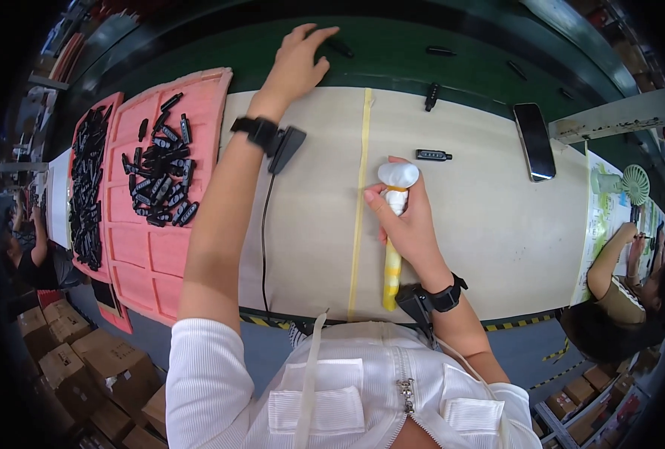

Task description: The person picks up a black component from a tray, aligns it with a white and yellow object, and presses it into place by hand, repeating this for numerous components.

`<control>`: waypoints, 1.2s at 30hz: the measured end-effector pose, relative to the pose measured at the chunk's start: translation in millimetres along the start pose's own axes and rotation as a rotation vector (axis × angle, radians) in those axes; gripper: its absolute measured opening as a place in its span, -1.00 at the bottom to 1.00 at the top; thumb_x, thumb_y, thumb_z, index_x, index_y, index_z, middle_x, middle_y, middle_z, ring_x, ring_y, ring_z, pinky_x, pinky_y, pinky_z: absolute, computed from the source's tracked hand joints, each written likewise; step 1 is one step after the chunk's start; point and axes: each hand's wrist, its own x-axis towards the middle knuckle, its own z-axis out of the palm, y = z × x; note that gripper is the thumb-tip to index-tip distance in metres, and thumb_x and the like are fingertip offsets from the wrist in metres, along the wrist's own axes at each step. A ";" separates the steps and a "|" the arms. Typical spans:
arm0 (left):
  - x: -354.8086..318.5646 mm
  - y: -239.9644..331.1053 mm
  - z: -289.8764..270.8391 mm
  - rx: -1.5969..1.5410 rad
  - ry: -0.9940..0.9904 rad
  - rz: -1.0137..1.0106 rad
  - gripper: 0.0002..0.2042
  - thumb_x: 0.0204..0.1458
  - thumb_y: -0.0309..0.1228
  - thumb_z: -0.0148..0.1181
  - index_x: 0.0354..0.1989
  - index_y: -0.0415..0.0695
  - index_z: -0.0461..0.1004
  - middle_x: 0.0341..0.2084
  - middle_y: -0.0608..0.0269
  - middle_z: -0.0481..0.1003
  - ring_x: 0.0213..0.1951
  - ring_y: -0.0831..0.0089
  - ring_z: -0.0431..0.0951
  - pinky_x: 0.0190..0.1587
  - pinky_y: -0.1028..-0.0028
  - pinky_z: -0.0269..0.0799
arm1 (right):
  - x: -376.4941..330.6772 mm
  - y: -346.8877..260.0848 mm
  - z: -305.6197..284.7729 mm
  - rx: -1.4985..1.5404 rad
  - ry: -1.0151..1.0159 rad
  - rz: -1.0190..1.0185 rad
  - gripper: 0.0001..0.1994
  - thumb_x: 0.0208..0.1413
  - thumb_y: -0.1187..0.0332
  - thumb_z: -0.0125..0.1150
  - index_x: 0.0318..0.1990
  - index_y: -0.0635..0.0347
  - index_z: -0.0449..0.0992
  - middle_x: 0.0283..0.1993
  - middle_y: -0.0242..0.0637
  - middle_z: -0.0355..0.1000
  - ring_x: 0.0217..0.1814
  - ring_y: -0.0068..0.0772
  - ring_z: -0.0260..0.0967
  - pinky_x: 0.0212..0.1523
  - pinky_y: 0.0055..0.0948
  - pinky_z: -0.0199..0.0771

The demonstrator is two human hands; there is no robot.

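Beyond the pale tabletop (512, 224), a dark green strip (392, 66) is stretching along the far side. From my distant seat I am seeing the left hand (293, 66) hovering over it, thumb and fingers spread apart, beside one black piece (340, 48); whether a fingertip is touching it, I cannot tell. Meanwhile the right hand (415, 228) is gripping a stick (391, 277) with a yellow handle and a white round head (398, 175), just right of the yellow tape (360, 202).

I am judging this step as a one-handed pickup: I would be pinching the piece across its narrow sides, keeping the wrist high so its black box (286, 150) and cable (264, 247) are not dragging, and holding the stick steady, clear of loose pieces.

Counting, I am making out six pieces outside the trays: four on the green, the rightmost faint, one lying across the strip's near edge, one on the tabletop. Two pink trays (171, 254) are holding many more, too heaped for counting. One stick, one phone (534, 142) and one small fan (635, 184) are completing my tally.
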 end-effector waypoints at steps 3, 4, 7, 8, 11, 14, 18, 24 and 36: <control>17.9 -12.2 9.4 0.217 -0.300 0.092 -0.66 0.05 -0.45 0.27 0.05 -0.11 0.57 -0.06 0.05 0.57 0.04 0.14 0.56 0.08 0.30 0.49 | -1.0 -3.2 -1.1 0.012 -0.016 0.020 -0.41 0.24 0.37 0.30 0.33 0.17 0.13 -0.17 -0.33 0.45 -0.59 -0.66 0.29 -0.66 -0.61 0.33; 15.9 -13.8 7.4 0.220 -0.297 0.090 -0.66 0.05 -0.45 0.27 0.05 -0.11 0.57 -0.06 0.05 0.57 0.04 0.14 0.56 0.08 0.30 0.49 | -1.2 -4.2 -1.1 0.002 -0.022 0.011 -0.43 0.26 0.36 0.27 0.33 0.17 0.13 -0.18 -0.32 0.45 -0.59 -0.65 0.29 -0.66 -0.61 0.33; 4.0 31.5 -13.2 -0.058 -0.345 -0.182 -0.75 0.03 -0.42 0.32 -0.10 -0.19 0.62 -0.20 0.06 0.62 -0.11 0.14 0.63 0.01 0.30 0.53 | -1.7 0.2 -6.7 -0.010 0.008 0.022 -0.48 0.31 0.34 0.19 0.34 0.16 0.13 -0.18 -0.31 0.46 -0.60 -0.64 0.28 -0.65 -0.60 0.33; -9.6 47.0 -19.7 -0.179 -0.293 -0.197 -0.77 0.00 -0.41 0.35 -0.16 -0.20 0.62 -0.28 0.05 0.61 -0.18 0.13 0.63 -0.06 0.28 0.54 | -2.2 0.0 -8.8 -0.001 0.018 0.015 -0.50 0.34 0.33 0.14 0.34 0.16 0.13 -0.18 -0.30 0.46 -0.61 -0.64 0.28 -0.65 -0.60 0.33; -66.0 99.5 -51.4 -0.387 -0.275 -0.267 -0.77 -0.10 -0.43 0.42 -0.24 -0.22 0.62 -0.36 0.09 0.61 -0.30 0.11 0.61 -0.17 0.25 0.51 | -5.0 -8.5 -8.1 0.019 0.005 0.008 -0.55 0.39 0.31 0.04 0.34 0.16 0.12 -0.19 -0.29 0.46 -0.62 -0.63 0.28 -0.64 -0.61 0.32; -109.1 135.1 -61.0 -0.281 -0.351 -0.200 -0.77 -0.18 -0.47 0.44 -0.29 -0.17 0.63 -0.36 0.19 0.60 -0.30 0.17 0.57 -0.15 0.26 0.44 | -6.1 -15.0 -3.5 -0.107 -0.015 -0.039 -0.59 0.43 0.30 -0.09 0.34 0.19 0.12 -0.20 -0.26 0.46 -0.63 -0.61 0.28 -0.64 -0.59 0.31; -129.2 151.4 -51.2 -0.292 -0.228 -0.272 -0.77 -0.23 -0.49 0.45 -0.32 -0.11 0.63 -0.35 0.29 0.56 -0.23 0.25 0.52 -0.08 0.28 0.37 | -2.9 -14.4 0.2 -0.226 -0.027 -0.057 -0.58 0.43 0.32 -0.10 0.35 0.21 0.10 -0.22 -0.27 0.46 -0.63 -0.61 0.29 -0.62 -0.57 0.31; -135.8 150.7 -50.9 -0.299 -0.243 -0.274 -0.77 -0.22 -0.49 0.45 -0.32 -0.10 0.63 -0.33 0.34 0.52 -0.17 0.27 0.49 -0.04 0.28 0.34 | -4.5 -5.3 10.3 -0.323 -0.008 -0.202 -0.57 0.42 0.33 -0.11 0.36 0.22 0.09 -0.24 -0.30 0.44 -0.62 -0.60 0.29 -0.60 -0.57 0.31; -132.7 163.3 -62.1 -0.740 -0.221 -0.542 -0.78 -0.04 -0.55 0.42 -0.17 -0.20 0.64 -0.24 0.23 0.62 -0.24 0.38 0.63 -0.14 0.41 0.54 | 2.5 -6.6 -4.3 -0.080 0.188 -0.069 -0.52 0.34 0.32 0.15 0.33 0.21 0.18 -0.21 -0.35 0.45 -0.65 -0.67 0.27 -0.66 -0.62 0.28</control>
